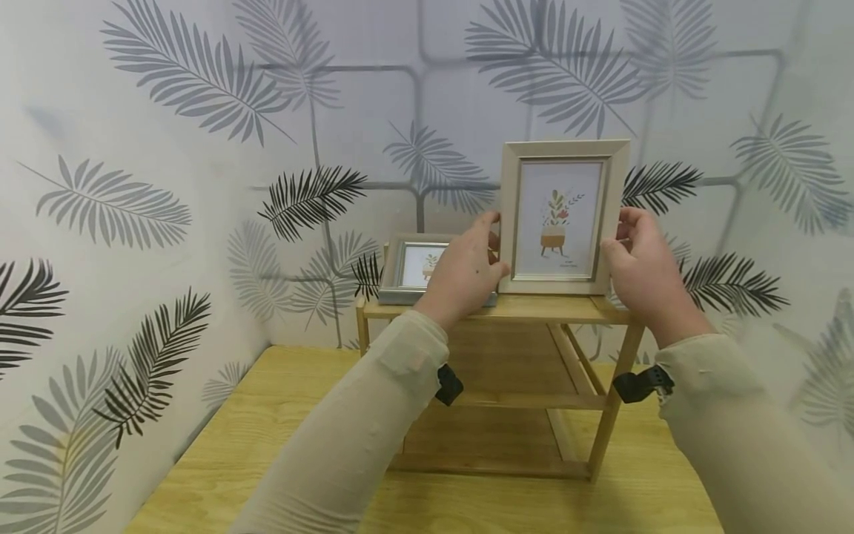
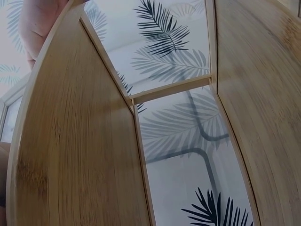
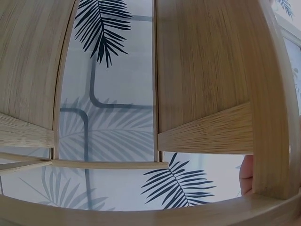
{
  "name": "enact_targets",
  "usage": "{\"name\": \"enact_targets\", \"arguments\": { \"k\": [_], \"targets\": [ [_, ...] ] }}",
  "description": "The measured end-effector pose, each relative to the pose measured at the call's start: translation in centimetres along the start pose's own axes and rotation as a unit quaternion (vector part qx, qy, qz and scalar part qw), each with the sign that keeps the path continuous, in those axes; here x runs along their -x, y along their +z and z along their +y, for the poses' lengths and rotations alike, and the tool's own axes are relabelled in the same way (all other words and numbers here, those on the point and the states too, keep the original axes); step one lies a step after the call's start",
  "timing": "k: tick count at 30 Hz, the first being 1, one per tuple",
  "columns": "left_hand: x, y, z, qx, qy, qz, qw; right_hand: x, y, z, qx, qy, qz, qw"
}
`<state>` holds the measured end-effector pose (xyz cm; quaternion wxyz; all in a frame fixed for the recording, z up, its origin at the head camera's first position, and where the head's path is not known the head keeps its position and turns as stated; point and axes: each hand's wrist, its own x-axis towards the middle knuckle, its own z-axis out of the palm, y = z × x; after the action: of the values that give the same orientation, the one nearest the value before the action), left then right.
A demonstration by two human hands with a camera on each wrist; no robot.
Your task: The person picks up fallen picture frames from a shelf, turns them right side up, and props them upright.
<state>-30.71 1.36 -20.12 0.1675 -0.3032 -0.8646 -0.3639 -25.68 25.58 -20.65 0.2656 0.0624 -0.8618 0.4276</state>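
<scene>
Leaf-print wall behind the shelf [image 1: 534,308]. Both my hands, left [image 1: 467,271] and right [image 1: 640,267], grip the frame [image 1: 560,215] by its sides, upright on top. Smaller frame [image 1: 416,268] just left of my left hand.

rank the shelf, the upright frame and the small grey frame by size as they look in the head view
1. Shelf, clearly the largest.
2. Upright frame, held at its sides by the left hand and right hand.
3. Grey frame, smallest as it looks, though the left hand hides part of it.

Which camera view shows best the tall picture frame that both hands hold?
The head view: the tall picture frame stands whole on the shelf, left hand and right hand gripping it. Both wrist views show mainly shelf wood.
</scene>
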Motion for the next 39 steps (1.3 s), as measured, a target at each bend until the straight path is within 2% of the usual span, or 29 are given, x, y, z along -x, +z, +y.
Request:
{"name": "enact_targets", "arguments": {
  "k": [10,23,33,39],
  "targets": [
    [0.05,0.05,-0.04,-0.016,0.012,0.001,0.9998,0.22,-0.04,-0.22,-0.008,0.007,0.001,1.000],
    [0.12,0.15,0.11,-0.027,0.005,-0.001,0.9996,0.13,0.15,-0.05,-0.017,0.024,0.010,1.000],
    [0.18,0.14,0.37,-0.043,0.003,0.004,0.9991,0.12,-0.37,-0.51,0.052,0.021,-0.034,0.998],
    [0.22,0.00,0.17,-0.033,-0.007,0.001,0.9994,0.23,-0.71,-0.52,0.056,0.004,-0.072,0.996]
  ]
}}
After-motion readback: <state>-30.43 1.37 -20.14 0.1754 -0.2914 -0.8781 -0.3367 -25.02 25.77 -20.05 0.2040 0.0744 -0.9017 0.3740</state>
